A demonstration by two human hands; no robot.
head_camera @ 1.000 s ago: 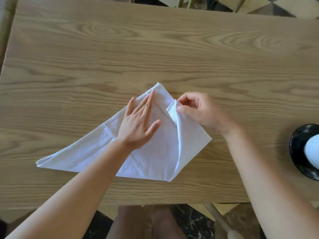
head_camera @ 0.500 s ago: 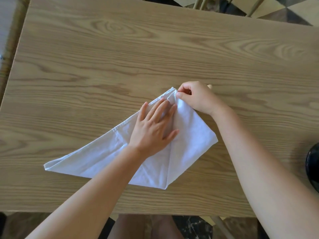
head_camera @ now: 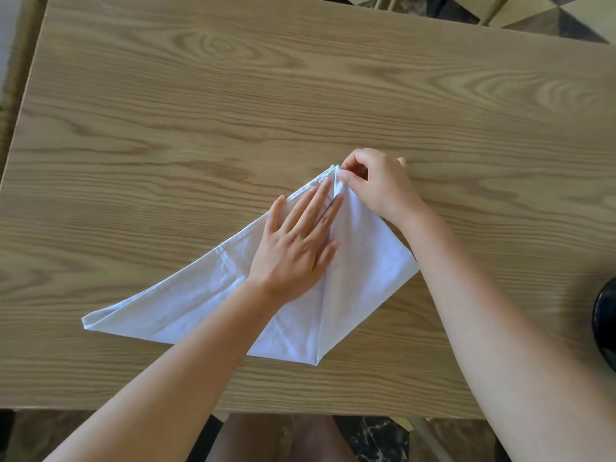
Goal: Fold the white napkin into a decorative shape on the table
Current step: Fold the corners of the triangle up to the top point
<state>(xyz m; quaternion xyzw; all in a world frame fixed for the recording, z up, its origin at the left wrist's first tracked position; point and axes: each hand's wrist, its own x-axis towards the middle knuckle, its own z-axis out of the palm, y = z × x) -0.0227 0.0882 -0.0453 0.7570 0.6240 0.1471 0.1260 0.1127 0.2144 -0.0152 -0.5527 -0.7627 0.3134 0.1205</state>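
The white napkin lies on the wooden table as a triangle, its long edge near me and its peak pointing away. The right corner is folded up along the middle line to the peak. My left hand presses flat on the napkin's centre, fingers spread and pointing toward the peak. My right hand pinches the folded-up corner at the peak between thumb and forefinger. The left corner stays flat, pointing out to the left.
A black round object shows at the right edge of the table. The table's near edge runs just below the napkin. Chair legs and patterned floor appear beyond the far edge.
My right hand has carried the napkin's right corner up to the peak and laid the flap flat. My left hand has slid slightly toward the centre crease.
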